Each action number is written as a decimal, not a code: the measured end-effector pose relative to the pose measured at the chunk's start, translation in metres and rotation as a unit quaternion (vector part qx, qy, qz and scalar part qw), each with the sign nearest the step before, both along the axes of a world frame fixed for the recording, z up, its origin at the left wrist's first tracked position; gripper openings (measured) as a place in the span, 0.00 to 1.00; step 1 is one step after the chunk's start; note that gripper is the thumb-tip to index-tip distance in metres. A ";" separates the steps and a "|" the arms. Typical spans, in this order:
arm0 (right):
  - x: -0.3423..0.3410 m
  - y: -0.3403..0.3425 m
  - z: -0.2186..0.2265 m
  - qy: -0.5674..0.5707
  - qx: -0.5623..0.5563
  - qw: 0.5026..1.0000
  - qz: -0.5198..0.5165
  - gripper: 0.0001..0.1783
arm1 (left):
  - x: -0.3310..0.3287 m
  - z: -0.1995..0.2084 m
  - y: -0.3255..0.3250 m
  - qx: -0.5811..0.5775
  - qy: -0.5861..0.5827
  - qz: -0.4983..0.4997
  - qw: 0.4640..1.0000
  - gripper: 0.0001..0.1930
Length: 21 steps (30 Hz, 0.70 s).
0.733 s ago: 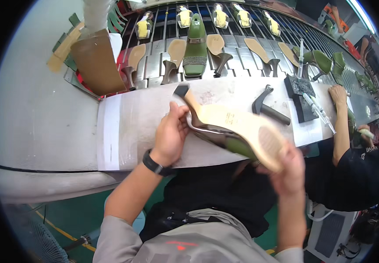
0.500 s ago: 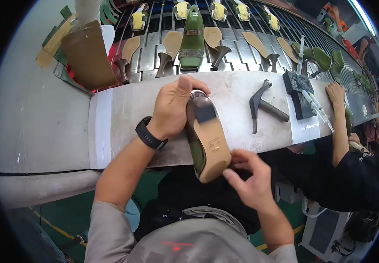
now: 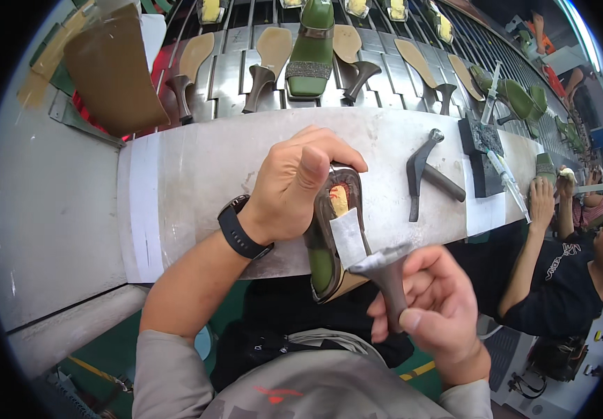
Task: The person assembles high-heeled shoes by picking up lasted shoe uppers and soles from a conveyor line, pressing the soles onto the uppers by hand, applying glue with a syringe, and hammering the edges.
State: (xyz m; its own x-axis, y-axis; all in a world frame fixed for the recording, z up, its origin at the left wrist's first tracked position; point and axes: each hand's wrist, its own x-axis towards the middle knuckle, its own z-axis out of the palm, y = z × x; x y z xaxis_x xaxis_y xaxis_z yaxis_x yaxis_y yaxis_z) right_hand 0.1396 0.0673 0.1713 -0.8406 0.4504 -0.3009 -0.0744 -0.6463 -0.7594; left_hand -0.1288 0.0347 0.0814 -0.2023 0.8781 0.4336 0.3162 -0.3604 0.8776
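Note:
My left hand (image 3: 291,185) grips a green shoe (image 3: 324,269) at its heel end, with the underside turned up. A dark rim, a yellow patch with red marks and a pale grey strip (image 3: 348,237) show on that underside. In the fingers of my right hand (image 3: 441,300) is a brown flared shoe heel (image 3: 389,290), its broad whitish face tilted toward the shoe. The heel overlaps the shoe's toe half in view. A tan sole edge (image 3: 350,285) shows beside it; whether it joins the heel, I cannot tell.
A hammer (image 3: 423,171) lies on the pale bench (image 3: 196,181), left of a black block (image 3: 481,157) and syringes (image 3: 507,174). Beyond, a slatted conveyor carries heeled tan soles (image 3: 273,49) and a green shoe (image 3: 310,70). A brown board (image 3: 113,70) stands left; a co-worker (image 3: 560,265) works right.
My right hand has left the toe and now holds the brown heel. The tan sole that covered the underside is mostly out of sight, exposing the pale strip and yellow patch.

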 end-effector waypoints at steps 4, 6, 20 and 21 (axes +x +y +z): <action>0.005 0.004 0.023 -0.092 -0.029 0.975 0.199 0.32 | -0.001 0.000 -0.002 -0.009 -0.036 -0.011 0.999 0.53; -0.010 0.002 0.029 -0.091 -0.056 0.978 0.179 0.32 | 0.000 -0.001 -0.003 -0.017 -0.085 -0.017 0.996 0.53; -0.060 0.004 0.005 -0.072 -0.129 0.987 0.065 0.25 | -0.005 0.001 -0.003 0.000 -0.038 -0.033 0.999 0.52; -0.061 0.005 0.005 -0.074 -0.129 0.987 0.067 0.24 | -0.005 0.000 -0.003 -0.001 -0.036 -0.035 0.999 0.52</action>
State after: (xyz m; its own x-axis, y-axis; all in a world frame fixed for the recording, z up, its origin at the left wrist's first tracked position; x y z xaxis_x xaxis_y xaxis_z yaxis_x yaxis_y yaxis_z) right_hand 0.0785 0.0720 0.1763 -0.8255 0.2303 -0.5153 0.1245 -0.8162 -0.5642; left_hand -0.1342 0.0315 0.0814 -0.1717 0.8923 0.4176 0.2261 -0.3769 0.8982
